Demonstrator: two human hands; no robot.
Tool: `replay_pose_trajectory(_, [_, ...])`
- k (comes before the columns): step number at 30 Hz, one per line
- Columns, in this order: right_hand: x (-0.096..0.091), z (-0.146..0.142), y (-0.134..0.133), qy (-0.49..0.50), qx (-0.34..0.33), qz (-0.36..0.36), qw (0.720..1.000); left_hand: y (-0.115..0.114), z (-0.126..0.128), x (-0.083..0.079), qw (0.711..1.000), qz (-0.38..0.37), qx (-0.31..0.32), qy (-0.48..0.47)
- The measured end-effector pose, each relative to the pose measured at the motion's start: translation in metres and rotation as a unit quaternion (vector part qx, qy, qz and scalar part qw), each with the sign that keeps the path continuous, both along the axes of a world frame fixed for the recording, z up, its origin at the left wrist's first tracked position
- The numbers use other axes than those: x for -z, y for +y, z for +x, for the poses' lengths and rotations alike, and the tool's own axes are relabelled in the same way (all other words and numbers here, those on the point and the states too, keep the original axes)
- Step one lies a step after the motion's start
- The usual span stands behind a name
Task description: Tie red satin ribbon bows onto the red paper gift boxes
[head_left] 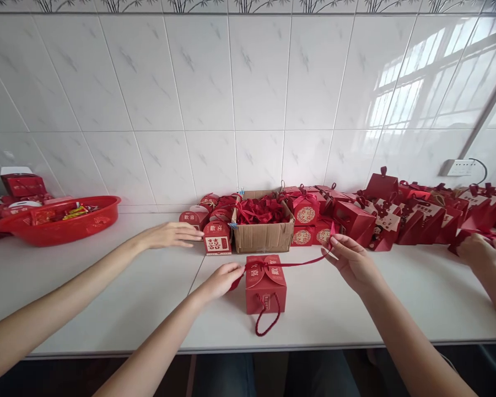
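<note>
A red gift box (266, 292) with gold lettering and a dark red cord handle (268, 331) stands upright in front of me. A red ribbon (300, 264) is looped at the middle of its lid. My left hand (222, 282) is closed at the box's left side, gripping the ribbon's left part; the fingertips are partly hidden. My right hand (353, 263), raised to the right of the box, pinches the ribbon's other end between thumb and finger. Between box and right hand the ribbon runs nearly taut.
Behind the box, a cardboard carton (264, 237) holds red ribbons. Finished-looking red boxes (217, 238) and bags (421, 220) line the wall. A red basin (58, 234) holds sweets. Co-workers' hands are at left (167, 234) and far right (481, 256).
</note>
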State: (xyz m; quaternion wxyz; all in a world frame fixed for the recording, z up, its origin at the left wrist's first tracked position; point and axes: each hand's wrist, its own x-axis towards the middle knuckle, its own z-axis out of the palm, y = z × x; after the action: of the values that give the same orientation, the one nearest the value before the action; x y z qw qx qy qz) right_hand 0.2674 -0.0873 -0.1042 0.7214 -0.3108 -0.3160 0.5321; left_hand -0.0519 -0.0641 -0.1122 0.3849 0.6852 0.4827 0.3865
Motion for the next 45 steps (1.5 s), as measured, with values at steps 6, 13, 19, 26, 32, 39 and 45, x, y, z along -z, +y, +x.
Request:
replay_pose_trajectory(6, [0.005,0.005,0.002,-0.029,0.003,-0.012,1.0,-0.006,-0.005,-0.013,0.98,-0.158,0.065,-0.103])
replay_pose_trajectory(13, [0.024,0.01,0.01,-0.057,0.016,-0.038,0.998,-0.011,-0.003,-0.014,0.949,-0.246,0.049,-0.191])
replay_pose_trajectory(19, [0.054,0.016,0.017,-0.071,0.018,-0.068,0.995,-0.012,-0.001,-0.01,0.949,-0.251,0.032,-0.19])
replay_pose_trajectory(26, [0.067,0.021,0.017,-0.032,0.05,-0.073,0.996,-0.015,-0.016,-0.005,0.962,-0.246,0.065,-0.098])
replay_pose_trajectory(32, [0.073,0.028,0.015,-0.031,0.057,-0.105,0.992,-0.022,-0.046,-0.013,0.969,-0.222,0.103,0.038])
replay_pose_trajectory(39, [0.083,0.03,0.008,-0.132,0.125,-0.146,0.972,-0.016,-0.09,0.013,0.982,-0.072,-0.075,0.159])
replay_pose_trajectory(45, [0.055,-0.003,-0.024,-0.277,0.056,-0.067,0.957,-0.047,-0.068,0.02,0.976,-0.023,-0.014,0.214])
